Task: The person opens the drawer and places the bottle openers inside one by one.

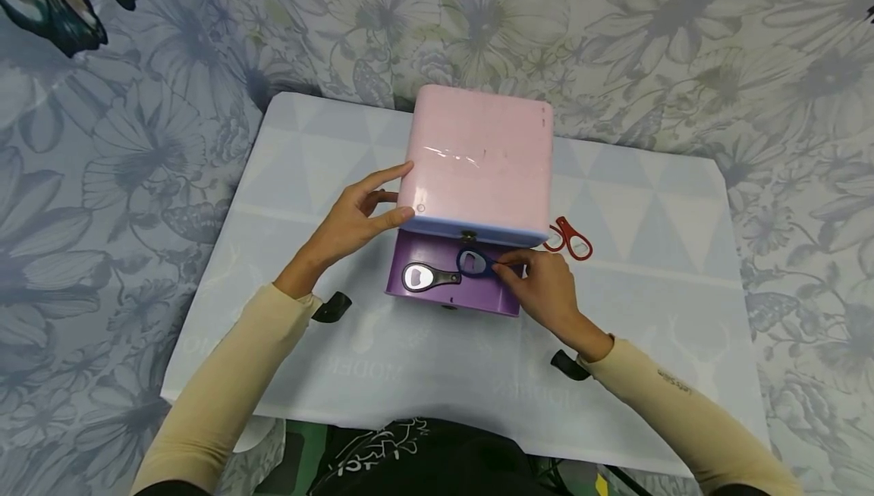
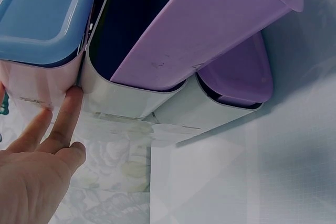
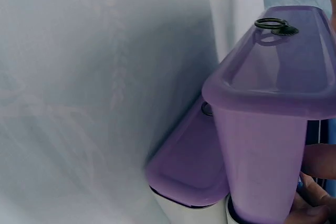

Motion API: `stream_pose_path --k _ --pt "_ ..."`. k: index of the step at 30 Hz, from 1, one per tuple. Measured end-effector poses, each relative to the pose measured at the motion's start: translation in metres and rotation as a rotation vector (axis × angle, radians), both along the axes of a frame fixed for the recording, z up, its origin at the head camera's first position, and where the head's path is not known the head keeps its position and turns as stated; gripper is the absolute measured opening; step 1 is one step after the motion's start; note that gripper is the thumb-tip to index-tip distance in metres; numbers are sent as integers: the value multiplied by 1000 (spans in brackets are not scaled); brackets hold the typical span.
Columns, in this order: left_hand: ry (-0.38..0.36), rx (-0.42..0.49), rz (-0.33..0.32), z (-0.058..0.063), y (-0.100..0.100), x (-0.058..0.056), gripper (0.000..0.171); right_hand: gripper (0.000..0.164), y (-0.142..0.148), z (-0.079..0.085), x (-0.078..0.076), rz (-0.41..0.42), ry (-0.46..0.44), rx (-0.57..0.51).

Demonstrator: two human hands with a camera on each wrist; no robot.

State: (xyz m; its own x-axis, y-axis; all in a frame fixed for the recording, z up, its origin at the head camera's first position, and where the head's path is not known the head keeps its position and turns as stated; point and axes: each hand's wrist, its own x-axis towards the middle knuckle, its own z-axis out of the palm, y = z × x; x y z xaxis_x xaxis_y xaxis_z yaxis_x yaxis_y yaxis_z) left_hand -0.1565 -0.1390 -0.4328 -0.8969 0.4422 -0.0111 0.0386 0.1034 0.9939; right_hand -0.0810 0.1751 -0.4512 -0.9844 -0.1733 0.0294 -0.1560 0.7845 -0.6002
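Observation:
A small cabinet with a glossy pink top [image 1: 481, 155] stands on the table, its purple drawer [image 1: 423, 300] pulled out toward me. Inside the drawer lies a black bottle opener [image 1: 422, 277] with a silver centre. My right hand [image 1: 546, 287] pinches the handle end of a blue bottle opener [image 1: 471, 262] over the drawer's right part. Fingers of my left hand [image 1: 348, 223] are spread against the cabinet's left side near its front corner. In the left wrist view, those fingertips [image 2: 73, 95] touch the side of the pink upper section.
To the right of the cabinet lies a red object with two loops [image 1: 580, 246], partly behind its corner. Below the open drawer sits another purple drawer [image 3: 189, 166] in the right wrist view. A patterned cloth [image 1: 649, 314] covers the table, with a flower-print wall behind.

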Motion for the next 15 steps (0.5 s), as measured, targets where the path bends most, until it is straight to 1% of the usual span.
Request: stream_pose_path --k 5,10,15 --pt "4 3 3 1 1 1 65 18 -1 -2 0 -2 20 17" --pt "2 -2 3 2 1 1 65 27 0 -1 3 -3 33 20" --pt "-12 -13 8 2 1 1 65 25 3 3 6 27 76 -9"
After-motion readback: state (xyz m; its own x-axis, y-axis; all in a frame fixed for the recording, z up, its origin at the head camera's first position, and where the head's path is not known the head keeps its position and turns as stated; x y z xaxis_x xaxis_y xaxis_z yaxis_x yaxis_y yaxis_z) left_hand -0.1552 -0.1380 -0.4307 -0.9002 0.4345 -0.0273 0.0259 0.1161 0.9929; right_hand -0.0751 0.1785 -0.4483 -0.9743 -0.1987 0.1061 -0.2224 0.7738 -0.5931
